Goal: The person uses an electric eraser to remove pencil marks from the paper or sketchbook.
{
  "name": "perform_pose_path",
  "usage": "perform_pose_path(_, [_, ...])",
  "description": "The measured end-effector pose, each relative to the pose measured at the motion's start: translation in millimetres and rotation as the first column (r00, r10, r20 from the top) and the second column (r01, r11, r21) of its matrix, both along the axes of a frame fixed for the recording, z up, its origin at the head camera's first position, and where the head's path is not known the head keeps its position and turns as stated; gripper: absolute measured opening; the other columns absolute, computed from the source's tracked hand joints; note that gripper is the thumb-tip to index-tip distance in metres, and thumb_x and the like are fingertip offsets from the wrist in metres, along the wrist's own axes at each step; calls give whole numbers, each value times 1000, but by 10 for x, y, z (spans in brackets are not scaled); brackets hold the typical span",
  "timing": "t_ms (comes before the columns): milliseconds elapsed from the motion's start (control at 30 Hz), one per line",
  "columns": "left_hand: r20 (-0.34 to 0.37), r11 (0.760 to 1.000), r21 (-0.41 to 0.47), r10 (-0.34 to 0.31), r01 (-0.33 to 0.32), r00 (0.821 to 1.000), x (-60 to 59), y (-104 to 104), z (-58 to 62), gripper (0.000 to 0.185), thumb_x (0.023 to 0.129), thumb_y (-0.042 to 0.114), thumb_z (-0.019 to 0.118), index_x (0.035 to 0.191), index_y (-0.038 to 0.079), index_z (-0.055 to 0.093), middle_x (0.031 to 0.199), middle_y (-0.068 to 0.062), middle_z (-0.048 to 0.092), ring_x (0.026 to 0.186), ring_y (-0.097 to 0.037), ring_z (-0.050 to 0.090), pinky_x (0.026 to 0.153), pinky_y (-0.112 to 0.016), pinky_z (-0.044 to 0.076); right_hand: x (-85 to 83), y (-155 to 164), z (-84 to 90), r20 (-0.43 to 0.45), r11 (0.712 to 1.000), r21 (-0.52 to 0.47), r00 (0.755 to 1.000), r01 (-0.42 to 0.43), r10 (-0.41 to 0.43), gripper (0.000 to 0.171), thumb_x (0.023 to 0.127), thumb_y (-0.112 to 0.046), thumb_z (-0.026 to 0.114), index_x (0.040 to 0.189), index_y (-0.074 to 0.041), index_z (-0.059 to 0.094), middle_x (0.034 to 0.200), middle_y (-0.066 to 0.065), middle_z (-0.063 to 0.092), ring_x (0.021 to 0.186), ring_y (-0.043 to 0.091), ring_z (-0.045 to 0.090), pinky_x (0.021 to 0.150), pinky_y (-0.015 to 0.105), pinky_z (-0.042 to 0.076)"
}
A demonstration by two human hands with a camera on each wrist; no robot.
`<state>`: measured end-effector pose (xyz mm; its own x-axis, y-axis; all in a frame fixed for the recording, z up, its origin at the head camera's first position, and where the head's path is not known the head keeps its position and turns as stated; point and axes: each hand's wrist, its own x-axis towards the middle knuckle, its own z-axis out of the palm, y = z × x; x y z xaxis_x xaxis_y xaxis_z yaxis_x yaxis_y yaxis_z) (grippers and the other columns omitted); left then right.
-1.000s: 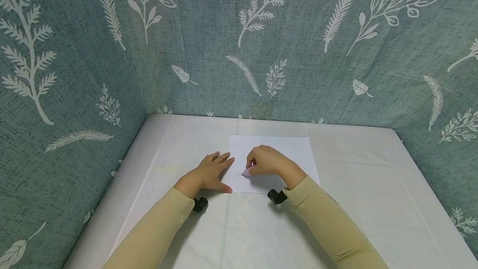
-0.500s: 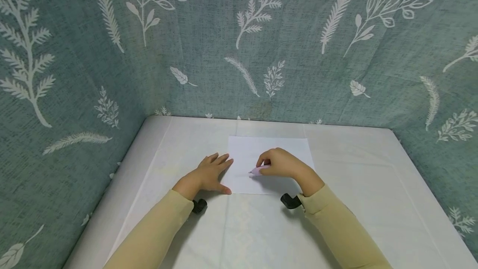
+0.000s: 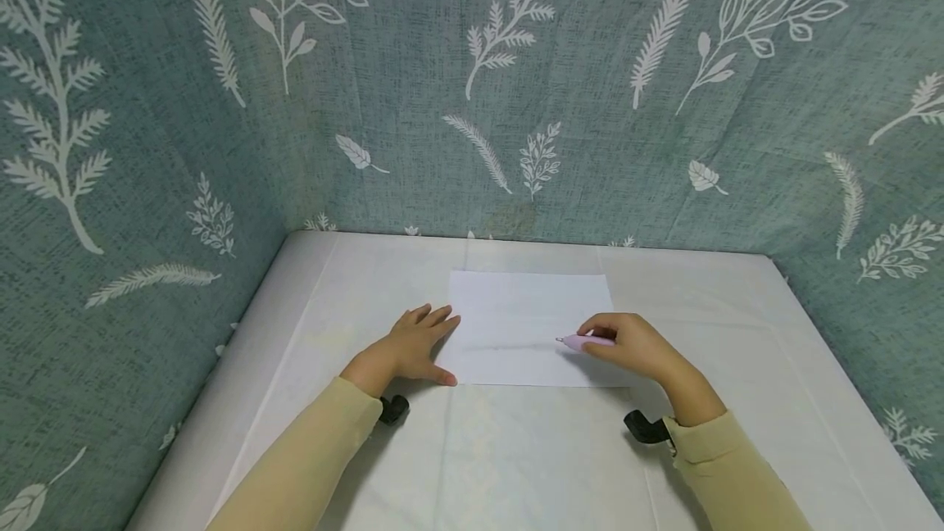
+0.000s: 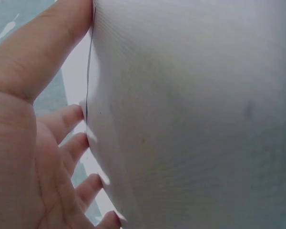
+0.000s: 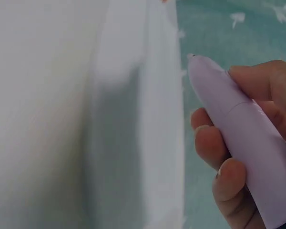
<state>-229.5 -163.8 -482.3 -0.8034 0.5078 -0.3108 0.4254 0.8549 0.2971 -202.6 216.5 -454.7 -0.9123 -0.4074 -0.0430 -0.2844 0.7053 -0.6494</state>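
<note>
A white sheet of paper (image 3: 531, 310) lies flat on the white-covered table. My left hand (image 3: 413, 347) is spread at its left edge, with the fingertips and thumb tip resting there; in the left wrist view the fingers (image 4: 76, 148) are apart and hold nothing. Over the sheet's right part, my right hand (image 3: 634, 342) pinches a thick lilac pen-like tool (image 5: 248, 138) between thumb and curled fingers. Its tapered end has a small tip and points left. Whether that tip touches the paper I cannot tell. A faint line runs across the paper, left of the tip.
White cloth covers the table (image 3: 531, 457). Green leaf-patterned fabric (image 3: 413, 105) stands along the back and both sides. A black wrist-camera mount (image 3: 645, 427) sticks out below the right wrist, another mount (image 3: 394, 410) by the left.
My right hand has moved to the right across the paper with the lilac tool, from near the left hand to the sheet's right part. The left hand has stayed in place.
</note>
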Motion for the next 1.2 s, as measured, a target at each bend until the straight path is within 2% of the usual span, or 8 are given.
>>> perform_pose_path(133, [-1,1000,5,4,-4,1000,7,4,0,110,74,64,79,160,16,28,167,-8,16,151,-41,10,120,-57,11,97,263,-108,1,998,10,998,69,-69,15,92,-23,73,105,-16,74,97,-2,68,85,15,58,76,35,51])
perform_pose_path(333, [4,1000,23,3,-3,1000,-2,-6,-20,110,74,64,79,159,15,29,167,-8,17,151,-41,9,120,-58,10,218,571,-202,-29,983,16,982,185,-184,23,92,-23,74,110,-10,73,96,5,68,80,17,57,69,33,49])
perform_pose_path(500, [-8,999,31,10,-10,1000,-7,-18,-22,110,73,64,80,159,15,31,166,-9,18,151,-41,11,120,-59,11,296,710,-230,-82,957,33,955,288,-285,27,92,-23,74,112,-5,72,100,11,70,83,20,61,72,37,50])
perform_pose_path(767, [-8,996,76,39,-39,999,9,17,16,110,70,60,85,157,13,36,165,-10,22,150,-42,13,118,-61,16,386,819,-259,-80,908,71,910,413,-407,34,94,-27,72,118,-2,70,103,15,71,91,27,63,77,43,50])
perform_pose_path(967, [-4,994,89,60,-59,998,22,21,22,110,69,58,86,156,14,37,165,-9,23,150,-42,14,117,-62,18,390,830,-265,-43,894,57,895,445,-443,37,94,-30,72,119,-2,69,107,18,70,95,31,66,76,43,51])
perform_pose_path(1200, [-9,993,103,66,-64,998,24,35,30,110,67,56,88,155,13,39,164,-9,26,149,-43,16,116,-62,21,394,836,-276,-48,882,76,885,466,-464,38,95,-30,70,117,1,69,99,14,69,92,30,63,75,42,48])
